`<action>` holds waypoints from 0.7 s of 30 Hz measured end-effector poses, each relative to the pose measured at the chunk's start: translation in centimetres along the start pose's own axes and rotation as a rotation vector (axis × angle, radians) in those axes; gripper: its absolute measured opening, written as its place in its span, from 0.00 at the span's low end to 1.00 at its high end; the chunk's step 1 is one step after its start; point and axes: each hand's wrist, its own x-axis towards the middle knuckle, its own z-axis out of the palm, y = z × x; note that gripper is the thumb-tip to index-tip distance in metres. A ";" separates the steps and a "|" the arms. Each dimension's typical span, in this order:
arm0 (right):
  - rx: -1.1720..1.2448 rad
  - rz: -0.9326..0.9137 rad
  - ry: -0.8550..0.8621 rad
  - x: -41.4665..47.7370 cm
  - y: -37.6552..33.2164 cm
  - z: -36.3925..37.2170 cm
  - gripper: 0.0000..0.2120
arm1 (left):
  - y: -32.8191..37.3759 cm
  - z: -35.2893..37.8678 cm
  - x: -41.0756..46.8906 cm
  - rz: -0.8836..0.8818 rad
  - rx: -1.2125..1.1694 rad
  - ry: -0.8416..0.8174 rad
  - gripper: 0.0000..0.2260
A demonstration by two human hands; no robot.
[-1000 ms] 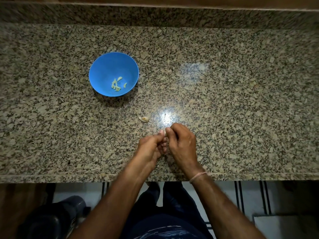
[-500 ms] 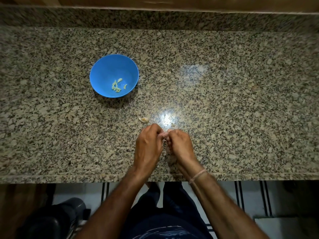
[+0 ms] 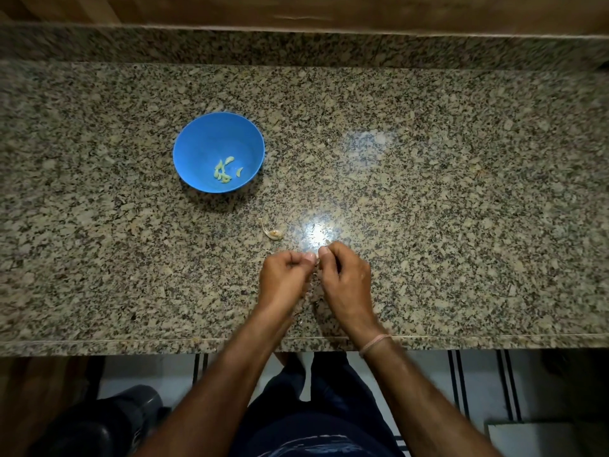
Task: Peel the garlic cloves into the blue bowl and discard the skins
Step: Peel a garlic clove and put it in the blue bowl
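On my feed both hands sit close together over the worktop [image 3: 461, 192], a little in from its front edge and about midway along it. The left hand [image 3: 285, 278] has its fingers curled in toward the palm with the thumb tip pushed forward. The right hand [image 3: 346, 278] is curled the same way, and its thumb and forefinger meet the left thumb tip to tip. Between those tips I can make out a small pale sliver, the garlic clove [image 3: 317, 258]. Both hands pinch it, but it is too small for me to say how much skin is on it. The wrists hang just above the stone, and I cannot tell whether they touch it. A thin pale band [image 3: 374, 344] circles the right wrist. The blue bowl [image 3: 197, 150] stands upright on the left half of the worktop, roughly midway between the back and front edges and well apart from the hands. A few peeled cloves [image 3: 223, 171] lie loose in its bottom, toward the side nearer me. A curled scrap of skin [image 3: 272, 230] lies on the stone between the bowl and the left hand, nearer the hand, just left of a bright glare spot. Below the front edge I see dark clothing and a tiled floor [image 3: 428, 384] with dark stripes.
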 end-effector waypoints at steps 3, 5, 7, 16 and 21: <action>-0.191 -0.221 0.080 0.4 0.4 0.0 0.13 | 0.8 -0.2 -0.3 -0.418 -0.497 -0.216 0.06; -0.085 -0.123 0.065 0.5 0.4 0.2 0.14 | 0.4 0.2 -0.5 -0.224 -0.326 -0.137 0.08; 0.103 0.087 -0.010 0.2 0.1 0.4 0.16 | -0.5 0.3 -0.1 0.112 0.099 0.104 0.07; 0.139 0.088 -0.063 0.9 -0.3 -0.5 0.13 | 0.2 0.3 -0.5 0.018 0.098 -0.079 0.08; 0.585 0.555 -0.251 0.7 -0.6 -1.2 0.14 | -0.2 -0.4 -0.7 0.424 0.404 0.121 0.02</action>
